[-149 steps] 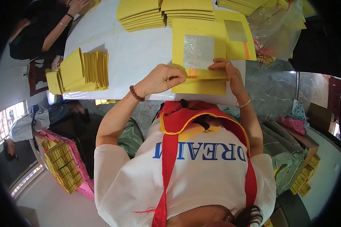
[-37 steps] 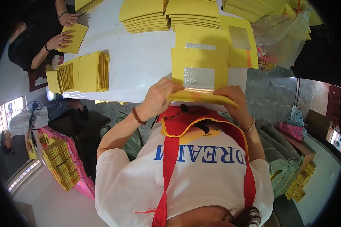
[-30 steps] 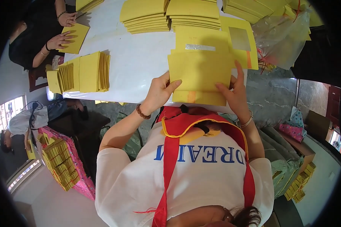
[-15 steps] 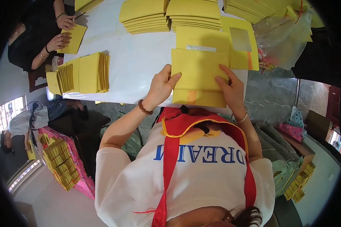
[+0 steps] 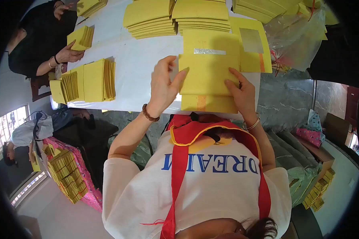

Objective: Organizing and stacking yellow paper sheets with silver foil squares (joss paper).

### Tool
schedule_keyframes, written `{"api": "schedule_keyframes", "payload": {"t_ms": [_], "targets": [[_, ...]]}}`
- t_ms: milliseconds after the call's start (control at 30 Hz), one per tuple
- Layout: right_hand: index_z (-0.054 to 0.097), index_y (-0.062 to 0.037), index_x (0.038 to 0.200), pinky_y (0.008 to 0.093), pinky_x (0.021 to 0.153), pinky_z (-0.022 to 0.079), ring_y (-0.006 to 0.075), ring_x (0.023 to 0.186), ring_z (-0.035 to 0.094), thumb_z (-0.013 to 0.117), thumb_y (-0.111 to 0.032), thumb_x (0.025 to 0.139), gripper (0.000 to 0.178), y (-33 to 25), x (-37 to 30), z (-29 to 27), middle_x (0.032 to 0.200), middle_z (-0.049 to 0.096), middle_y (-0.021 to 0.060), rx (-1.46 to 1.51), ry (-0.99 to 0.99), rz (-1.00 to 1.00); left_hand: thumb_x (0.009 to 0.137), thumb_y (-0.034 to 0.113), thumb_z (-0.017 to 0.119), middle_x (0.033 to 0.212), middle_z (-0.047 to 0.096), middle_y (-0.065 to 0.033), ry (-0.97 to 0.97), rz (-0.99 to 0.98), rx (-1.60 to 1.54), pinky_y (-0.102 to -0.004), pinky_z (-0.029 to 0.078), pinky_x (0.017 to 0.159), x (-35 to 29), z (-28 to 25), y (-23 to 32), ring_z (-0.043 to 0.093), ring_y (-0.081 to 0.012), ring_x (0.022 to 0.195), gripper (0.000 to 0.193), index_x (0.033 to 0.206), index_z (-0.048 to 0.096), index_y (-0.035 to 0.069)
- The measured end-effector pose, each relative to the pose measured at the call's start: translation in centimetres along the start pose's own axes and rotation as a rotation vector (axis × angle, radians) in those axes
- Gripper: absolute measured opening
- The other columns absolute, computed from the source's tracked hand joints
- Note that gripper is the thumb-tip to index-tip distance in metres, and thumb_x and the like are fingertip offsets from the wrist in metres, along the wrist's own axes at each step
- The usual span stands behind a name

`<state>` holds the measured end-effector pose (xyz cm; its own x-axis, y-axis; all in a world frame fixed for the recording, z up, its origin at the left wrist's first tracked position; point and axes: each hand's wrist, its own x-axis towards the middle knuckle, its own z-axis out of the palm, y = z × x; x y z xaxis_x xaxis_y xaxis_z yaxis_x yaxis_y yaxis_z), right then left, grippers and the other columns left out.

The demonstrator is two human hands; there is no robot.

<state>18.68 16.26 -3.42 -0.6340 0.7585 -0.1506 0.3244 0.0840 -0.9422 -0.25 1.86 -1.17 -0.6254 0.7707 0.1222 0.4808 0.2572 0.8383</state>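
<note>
Before me on the white table lies a yellow joss paper [image 5: 209, 75], one piece laid over others that show an orange band below and a silver foil strip above. My left hand [image 5: 165, 81] is open beside its left edge, thumb tip at the edge and fingers lifted off the paper. On the right edge rests my right hand [image 5: 242, 89], thumb and forefinger spread on top of the paper, the other fingers partly hidden. A flat sheet with a silver patch [image 5: 256, 59] lies just beyond to the right.
Folded yellow stacks [image 5: 149, 20] stand at the far side, with an upright bundle [image 5: 93, 81] at the left. A clear plastic bag [image 5: 295, 38] is at the right edge. Across the left corner, a co-worker's hand [image 5: 70, 53] holds a yellow bundle [image 5: 81, 38]. Another person is farther left.
My left hand has loosened from the paper's left edge and its fingers have straightened. My right hand stays on the right edge. The co-worker's bundle has shifted, one hand coming off it.
</note>
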Motion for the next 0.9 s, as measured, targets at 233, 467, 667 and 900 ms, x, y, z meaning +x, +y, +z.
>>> {"api": "schedule_keyframes", "payload": {"t_ms": [233, 467, 667, 900], "targets": [[0.059, -0.0038, 0.117, 0.0282, 0.077, 0.049, 0.0183, 0.089, 0.064, 0.065, -0.014, 0.08, 0.039, 0.3, 0.0, 0.1, 0.102, 0.066, 0.0175, -0.008, 0.036, -0.02, 0.079, 0.029, 0.065, 0.124, 0.045, -0.0158, -0.205, 0.527, 0.405, -0.0434, 0.032, 0.093, -0.1, 4.6, 2.9, 0.041, -0.0334, 0.114, 0.052, 0.123, 0.048, 0.006], [0.057, -0.0049, 0.119, 0.0304, 0.08, 0.047, 0.0208, 0.097, 0.061, 0.065, -0.017, 0.08, 0.041, -0.7, -0.2, -0.2, 0.111, 0.062, 0.0167, -0.055, -0.044, 0.038, 0.081, 0.04, 0.06, 0.132, 0.041, -0.0168, -0.261, 0.531, 0.567, -0.0461, 0.031, 0.095, -0.8, 5.6, 1.4, 0.037, -0.0349, 0.118, 0.055, 0.126, 0.048, 0.01], [0.046, -0.0105, 0.131, 0.0528, 0.102, 0.024, 0.0288, 0.127, 0.037, 0.061, -0.038, 0.081, 0.058, -0.1, -3.6, -0.6, 0.14, 0.038, 0.0111, -0.782, 0.013, -0.565, 0.081, 0.037, 0.061, 0.134, 0.039, -0.0159, -0.286, 0.498, 0.549, -0.0468, 0.029, 0.096, -0.9, 5.9, 1.1, 0.036, -0.0344, 0.12, 0.055, 0.128, 0.046, 0.012], [0.029, -0.0053, 0.14, 0.0611, 0.106, 0.006, 0.0324, 0.139, 0.015, 0.045, -0.052, 0.087, 0.073, 1.5, -5.2, 0.5, 0.148, 0.023, 0.0138, -0.932, -0.252, -0.513, 0.073, 0.03, 0.068, 0.131, 0.04, -0.0147, -0.294, 0.498, 0.376, -0.0456, 0.028, 0.097, -0.4, 5.2, 0.4, 0.034, -0.0335, 0.121, 0.058, 0.124, 0.048, 0.01]]}}
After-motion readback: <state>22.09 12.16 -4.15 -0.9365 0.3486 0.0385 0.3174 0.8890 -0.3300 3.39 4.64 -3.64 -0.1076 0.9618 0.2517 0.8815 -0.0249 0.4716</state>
